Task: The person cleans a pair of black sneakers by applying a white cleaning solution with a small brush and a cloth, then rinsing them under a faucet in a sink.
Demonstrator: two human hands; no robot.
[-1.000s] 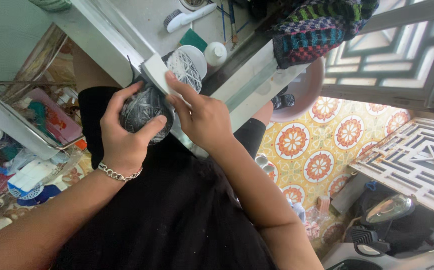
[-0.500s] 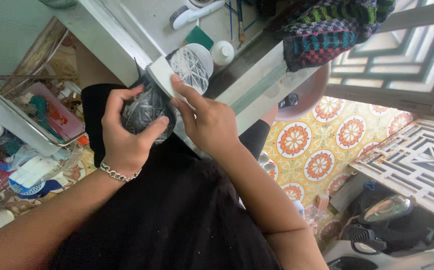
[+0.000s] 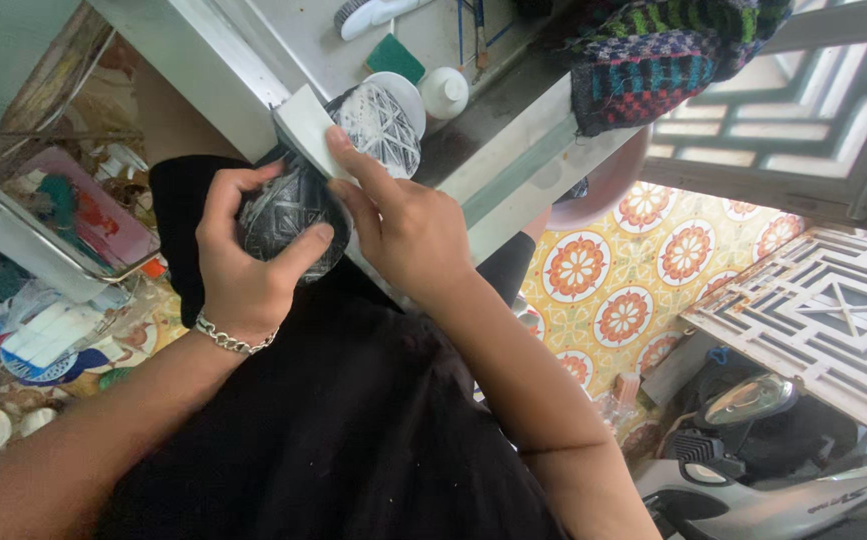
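The left hand (image 3: 243,270) is wrapped around a dark, round cut-pattern ball with a silvery criss-cross relief (image 3: 283,215), thumb on the near side and fingers curled over the far side, so it is closed firmly on it just in front of the person's black shirt (image 3: 353,420). The right hand (image 3: 403,235) is closed in a flat pinch on a small white rectangular pad (image 3: 305,125), 2 fingers stretched along its top, pressing its lower edge against the upper side of the ball.

The ball sits just off the edge of the pale grey table (image 3: 513,150), held in the air, not resting on it. Close behind it on the table lies a white round dish carrying a similar patterned piece (image 3: 383,120), with a green sponge (image 3: 393,60), a small white knob-like lid (image 3: 446,90) and a white brush (image 3: 373,12) further back. A multicoloured knitted cloth (image 3: 663,60) hangs over the far end.

To rub well, I judge the left hand should turn the ball in small steps so each facet comes under the pad, while the right hand keeps the pad flat and the pressure even. The grooves look deep, so an angled edge of the pad would likely reach them better. The nearby dish is close enough to be knocked by a wide stroke.
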